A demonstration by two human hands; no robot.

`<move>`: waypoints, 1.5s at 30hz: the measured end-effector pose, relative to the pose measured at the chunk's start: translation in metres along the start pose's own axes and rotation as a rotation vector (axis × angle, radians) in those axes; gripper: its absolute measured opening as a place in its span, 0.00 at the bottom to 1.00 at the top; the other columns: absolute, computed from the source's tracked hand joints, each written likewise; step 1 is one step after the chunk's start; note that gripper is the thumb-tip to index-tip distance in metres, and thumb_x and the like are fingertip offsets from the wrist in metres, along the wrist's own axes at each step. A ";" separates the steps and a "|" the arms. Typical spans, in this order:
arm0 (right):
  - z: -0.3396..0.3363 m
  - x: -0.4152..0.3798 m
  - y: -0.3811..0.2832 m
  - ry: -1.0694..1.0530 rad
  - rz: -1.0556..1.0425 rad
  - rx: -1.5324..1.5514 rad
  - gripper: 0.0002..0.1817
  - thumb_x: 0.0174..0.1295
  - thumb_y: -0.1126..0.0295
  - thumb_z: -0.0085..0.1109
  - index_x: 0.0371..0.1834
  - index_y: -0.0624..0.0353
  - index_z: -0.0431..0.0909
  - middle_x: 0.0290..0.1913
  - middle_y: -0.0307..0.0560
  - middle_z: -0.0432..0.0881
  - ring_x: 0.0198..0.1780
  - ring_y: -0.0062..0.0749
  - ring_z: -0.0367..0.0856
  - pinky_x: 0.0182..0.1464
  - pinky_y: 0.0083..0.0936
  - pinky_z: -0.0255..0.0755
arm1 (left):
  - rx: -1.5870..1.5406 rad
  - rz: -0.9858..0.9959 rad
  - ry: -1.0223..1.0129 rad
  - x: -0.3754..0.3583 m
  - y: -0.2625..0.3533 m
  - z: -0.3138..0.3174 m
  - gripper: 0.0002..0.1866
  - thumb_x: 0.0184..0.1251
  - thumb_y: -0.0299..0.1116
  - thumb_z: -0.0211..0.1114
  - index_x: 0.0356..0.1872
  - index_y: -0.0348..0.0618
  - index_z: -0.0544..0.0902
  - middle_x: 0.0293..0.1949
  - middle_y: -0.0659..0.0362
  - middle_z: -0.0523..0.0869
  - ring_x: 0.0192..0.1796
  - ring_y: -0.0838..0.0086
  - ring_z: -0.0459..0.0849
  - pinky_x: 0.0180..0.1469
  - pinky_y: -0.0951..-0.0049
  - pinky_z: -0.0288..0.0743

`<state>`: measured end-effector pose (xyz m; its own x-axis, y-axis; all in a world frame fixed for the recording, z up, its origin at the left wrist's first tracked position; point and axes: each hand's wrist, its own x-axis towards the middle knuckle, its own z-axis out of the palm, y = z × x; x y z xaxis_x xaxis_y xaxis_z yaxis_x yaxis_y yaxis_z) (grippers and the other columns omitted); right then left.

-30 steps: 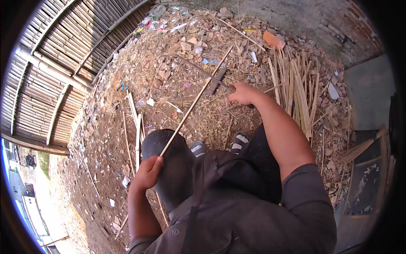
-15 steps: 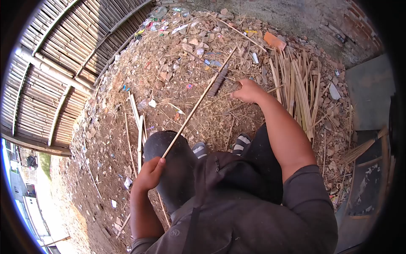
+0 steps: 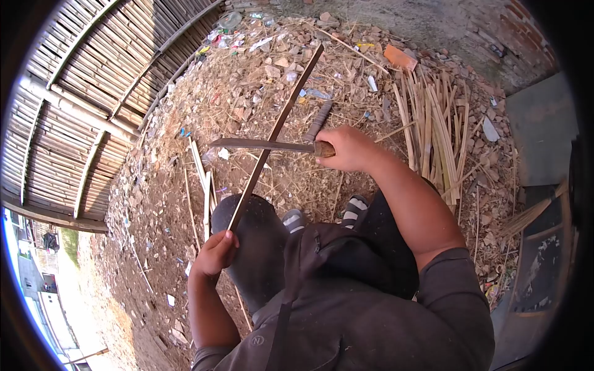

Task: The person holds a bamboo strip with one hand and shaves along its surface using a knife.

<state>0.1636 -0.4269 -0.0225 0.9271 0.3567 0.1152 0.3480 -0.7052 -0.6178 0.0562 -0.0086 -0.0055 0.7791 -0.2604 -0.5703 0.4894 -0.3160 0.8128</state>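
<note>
My left hand (image 3: 215,253) is closed on the lower end of a long thin strip (image 3: 281,117), which slants up and to the right and shows a dark brown face. My right hand (image 3: 348,148) grips the wooden handle of a machete (image 3: 263,144). The blade points left and crosses the strip around its middle; whether they touch I cannot tell. Just above my right hand, a dark ribbed cylindrical object (image 3: 320,119) stands or lies on the ground.
Pale split strips (image 3: 436,130) lie heaped at the right, with a few more (image 3: 206,185) left of my knee. An orange brick piece (image 3: 400,58) and litter lie on the rubble. A bamboo fence (image 3: 93,93) is at the left, a wall (image 3: 433,28) at the back.
The machete blade now shows across the strip, pointing left. My right hand has moved left and slightly down. The strip has turned to show its dark face and tilts more steeply.
</note>
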 end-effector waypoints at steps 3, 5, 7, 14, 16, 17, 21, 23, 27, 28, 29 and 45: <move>-0.003 -0.003 -0.003 0.163 -0.064 -0.126 0.20 0.58 0.51 0.71 0.46 0.53 0.82 0.34 0.52 0.86 0.40 0.51 0.88 0.43 0.47 0.79 | 0.006 -0.006 0.003 0.000 0.001 0.000 0.21 0.84 0.50 0.52 0.36 0.45 0.79 0.18 0.71 0.68 0.20 0.84 0.63 0.23 0.79 0.53; -0.007 -0.004 -0.006 0.179 -0.044 -0.225 0.20 0.59 0.50 0.70 0.47 0.51 0.82 0.34 0.51 0.87 0.40 0.51 0.88 0.42 0.47 0.80 | 0.006 -0.001 -0.005 0.002 0.001 0.000 0.21 0.84 0.50 0.52 0.36 0.45 0.79 0.18 0.71 0.68 0.20 0.84 0.63 0.23 0.79 0.53; -0.013 -0.003 -0.012 0.049 0.032 -0.321 0.22 0.60 0.50 0.69 0.53 0.47 0.83 0.35 0.51 0.87 0.39 0.51 0.88 0.41 0.46 0.81 | 0.039 -0.007 0.012 0.002 0.002 0.001 0.21 0.85 0.50 0.52 0.35 0.45 0.79 0.19 0.71 0.69 0.20 0.84 0.63 0.24 0.79 0.54; 0.013 0.002 -0.035 -0.054 -0.058 -0.355 0.16 0.60 0.56 0.67 0.47 0.49 0.83 0.34 0.53 0.86 0.39 0.51 0.88 0.40 0.49 0.81 | 0.357 0.058 0.098 -0.005 0.012 0.016 0.22 0.85 0.49 0.52 0.33 0.43 0.78 0.22 0.68 0.73 0.27 0.82 0.70 0.30 0.75 0.65; 0.022 0.012 -0.016 -0.090 0.009 -0.306 0.14 0.59 0.58 0.67 0.45 0.51 0.82 0.35 0.54 0.86 0.40 0.52 0.88 0.41 0.49 0.81 | 0.455 0.111 0.116 -0.002 0.004 0.014 0.22 0.85 0.48 0.52 0.33 0.40 0.78 0.24 0.66 0.76 0.29 0.80 0.72 0.33 0.73 0.68; 0.027 0.016 0.001 -0.015 0.059 -0.255 0.14 0.58 0.59 0.67 0.43 0.52 0.82 0.35 0.55 0.86 0.40 0.52 0.88 0.41 0.50 0.81 | 0.506 0.144 0.123 -0.001 0.002 0.013 0.22 0.84 0.47 0.53 0.34 0.39 0.78 0.25 0.65 0.77 0.30 0.79 0.74 0.34 0.71 0.70; 0.027 0.021 0.019 0.084 0.188 -0.190 0.13 0.57 0.60 0.68 0.38 0.54 0.79 0.35 0.56 0.86 0.41 0.53 0.88 0.43 0.50 0.80 | 0.501 0.119 0.112 -0.002 0.009 0.013 0.23 0.84 0.48 0.52 0.35 0.38 0.80 0.26 0.63 0.78 0.31 0.78 0.75 0.36 0.70 0.72; 0.023 0.014 0.000 0.011 0.151 -0.240 0.13 0.56 0.60 0.68 0.38 0.55 0.79 0.35 0.56 0.86 0.41 0.54 0.88 0.44 0.51 0.80 | 0.491 0.118 0.079 0.002 0.009 0.009 0.23 0.84 0.48 0.52 0.36 0.39 0.80 0.26 0.64 0.78 0.31 0.79 0.75 0.35 0.72 0.71; 0.030 0.005 -0.020 -0.111 0.028 -0.275 0.13 0.55 0.60 0.68 0.38 0.55 0.79 0.35 0.56 0.86 0.42 0.56 0.87 0.44 0.51 0.80 | 0.363 -0.004 0.016 0.004 0.018 0.009 0.22 0.84 0.49 0.52 0.35 0.42 0.80 0.25 0.67 0.76 0.29 0.82 0.72 0.33 0.75 0.67; 0.031 0.006 -0.021 -0.125 0.013 -0.261 0.14 0.55 0.61 0.68 0.38 0.55 0.79 0.35 0.55 0.86 0.42 0.56 0.87 0.44 0.51 0.80 | 0.345 -0.001 0.021 0.004 0.017 0.009 0.22 0.84 0.49 0.53 0.35 0.42 0.80 0.25 0.68 0.75 0.29 0.83 0.71 0.32 0.76 0.66; 0.033 0.007 -0.003 -0.025 0.031 -0.167 0.14 0.54 0.61 0.69 0.40 0.55 0.80 0.35 0.57 0.86 0.41 0.56 0.87 0.44 0.50 0.79 | 0.328 0.004 0.025 0.001 0.015 0.010 0.22 0.84 0.49 0.53 0.35 0.43 0.80 0.25 0.69 0.75 0.28 0.83 0.70 0.31 0.77 0.65; 0.031 0.028 0.038 0.161 0.287 -0.115 0.16 0.54 0.65 0.67 0.45 0.56 0.81 0.37 0.59 0.86 0.44 0.55 0.88 0.47 0.51 0.81 | 0.466 0.070 0.090 -0.001 0.010 0.009 0.22 0.84 0.48 0.53 0.37 0.38 0.81 0.27 0.64 0.79 0.32 0.77 0.77 0.37 0.71 0.72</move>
<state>0.1987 -0.4248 -0.0664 0.9963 0.0387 0.0762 0.0745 -0.8306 -0.5519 0.0569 -0.0192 0.0017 0.8448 -0.2222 -0.4867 0.2225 -0.6814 0.6973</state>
